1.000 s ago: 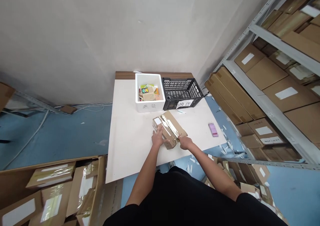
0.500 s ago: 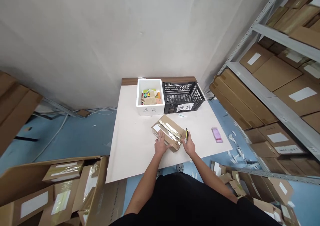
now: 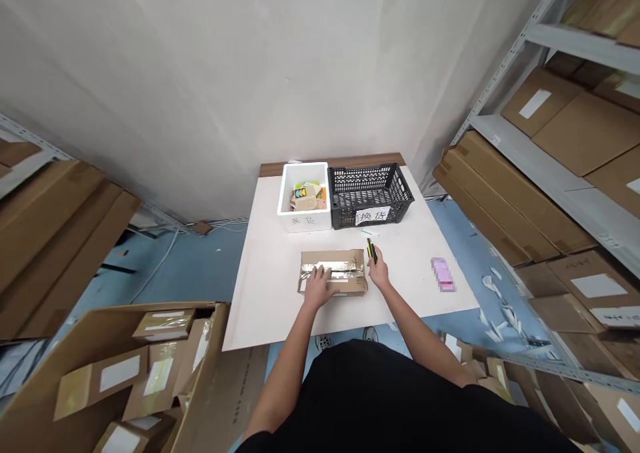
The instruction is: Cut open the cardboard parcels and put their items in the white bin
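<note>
A brown cardboard box (image 3: 350,261), with shiny tape along its top, lies on the white tabletop (image 3: 265,273) with its long side facing me. My left hand (image 3: 318,287) rests on the box's near left part, fingers spread over the taped seam. Just off the box's right end, my right hand (image 3: 379,269) is closed around a yellow and black box cutter (image 3: 371,250) that points away from me. Whether the blade is out is too small to tell.
Behind the box stand a white foam bin (image 3: 305,222) with small packets and a black plastic crate (image 3: 373,203). A blurred pink item (image 3: 443,275) lies at the table's right. A large carton (image 3: 220,333) of parcels is at left; shelves (image 3: 560,139) of boxes at right.
The cardboard box has turned from a slant to lie straight across in front of me. My right hand with the cutter has come away from the box's right end. The view has shifted.
</note>
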Tool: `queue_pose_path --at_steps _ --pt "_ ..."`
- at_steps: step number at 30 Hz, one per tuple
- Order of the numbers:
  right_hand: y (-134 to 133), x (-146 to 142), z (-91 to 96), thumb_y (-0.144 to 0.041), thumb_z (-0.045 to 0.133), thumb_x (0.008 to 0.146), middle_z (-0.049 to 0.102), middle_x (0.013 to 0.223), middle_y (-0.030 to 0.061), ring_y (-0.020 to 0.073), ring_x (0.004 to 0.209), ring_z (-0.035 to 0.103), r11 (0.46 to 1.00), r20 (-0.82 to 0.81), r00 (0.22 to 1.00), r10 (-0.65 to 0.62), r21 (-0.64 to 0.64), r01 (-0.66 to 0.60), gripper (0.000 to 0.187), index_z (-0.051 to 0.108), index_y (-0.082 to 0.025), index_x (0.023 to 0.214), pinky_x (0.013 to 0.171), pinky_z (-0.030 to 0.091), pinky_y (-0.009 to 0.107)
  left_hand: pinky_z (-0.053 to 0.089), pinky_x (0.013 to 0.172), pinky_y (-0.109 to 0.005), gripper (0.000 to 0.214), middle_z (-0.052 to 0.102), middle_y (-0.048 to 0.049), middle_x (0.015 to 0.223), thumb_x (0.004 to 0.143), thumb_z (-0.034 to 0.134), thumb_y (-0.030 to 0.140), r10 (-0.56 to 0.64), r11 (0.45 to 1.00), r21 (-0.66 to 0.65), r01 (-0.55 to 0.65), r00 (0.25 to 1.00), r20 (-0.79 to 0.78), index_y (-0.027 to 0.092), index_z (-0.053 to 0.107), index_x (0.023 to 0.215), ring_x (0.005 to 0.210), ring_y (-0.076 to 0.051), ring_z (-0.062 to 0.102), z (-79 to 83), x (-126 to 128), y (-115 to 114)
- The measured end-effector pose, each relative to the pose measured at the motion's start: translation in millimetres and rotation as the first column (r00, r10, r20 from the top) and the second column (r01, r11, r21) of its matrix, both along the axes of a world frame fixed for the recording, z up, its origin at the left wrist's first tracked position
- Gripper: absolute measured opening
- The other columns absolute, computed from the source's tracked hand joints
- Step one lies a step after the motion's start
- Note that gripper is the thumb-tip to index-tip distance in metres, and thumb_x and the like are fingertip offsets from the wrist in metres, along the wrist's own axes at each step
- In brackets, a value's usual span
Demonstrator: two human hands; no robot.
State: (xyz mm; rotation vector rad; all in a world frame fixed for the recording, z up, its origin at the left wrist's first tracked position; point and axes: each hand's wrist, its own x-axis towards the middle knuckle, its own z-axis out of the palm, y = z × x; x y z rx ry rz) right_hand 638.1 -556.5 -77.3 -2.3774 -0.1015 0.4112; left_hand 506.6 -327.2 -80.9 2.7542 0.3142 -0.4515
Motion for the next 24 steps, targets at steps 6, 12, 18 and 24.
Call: queue_pose_path --at_steps 6,12,18,24 --pt "-32.9 -26.5 6.3 -0.026 0.037 0.103 0.076 0.112 0.0025 0.0179 0.082 0.073 0.99 -0.059 0.995 0.077 -0.115 -0.084 0.063 0.027 -0.027 0.165 0.083 0.055 0.029 0.009 0.129 -0.053 0.088 0.014 -0.0007 0.177 0.091 0.044 0.08 -0.134 0.99 -0.041 0.132 0.988 -0.075 0.04 0.02 0.167 0.162 -0.033 -0.004 -18.0 14.4 14.3" --pt "-20.6 -36.8 14.4 -0.022 0.038 0.104 0.073 0.123 0.0098 0.0249 0.109 0.07 0.889 -0.07 0.962 0.263 -0.37 -0.269 0.058 0.035 -0.029 0.162 0.089 0.049 0.031 0.007 0.129 -0.055 0.091 0.01 -0.0021 0.177 0.092 0.035 0.083 -0.046 0.999 0.008 0.046 0.998 -0.053 0.036 0.016 0.168 0.162 -0.034 -0.005 -26.0 12.0 -12.8" --pt "2.0 -38.4 16.7 -0.016 0.049 0.1 0.066 0.125 0.0199 0.0285 0.107 0.072 0.775 -0.119 0.959 0.257 -0.568 -0.278 0.075 0.019 -0.029 0.168 0.089 0.05 0.036 0.006 0.13 -0.053 0.093 0.006 -0.0024 0.177 0.092 0.031 0.083 0.005 1.0 0.018 -0.004 0.999 -0.053 0.032 0.016 0.169 0.162 -0.033 -0.005 -29.4 13.3 -29.0" --pt "2.0 -37.6 23.5 -0.016 0.05 0.099 0.067 0.125 0.0238 0.0313 0.114 0.07 0.708 -0.193 0.917 0.348 -0.587 -0.392 0.076 0.02 -0.024 0.168 0.093 0.051 0.039 0.007 0.131 -0.051 0.094 0.008 0.0016 0.177 0.09 0.034 0.086 0.046 0.999 0.003 -0.045 0.997 -0.059 0.035 0.019 0.168 0.163 -0.03 -0.005 -37.8 13.3 -26.4"
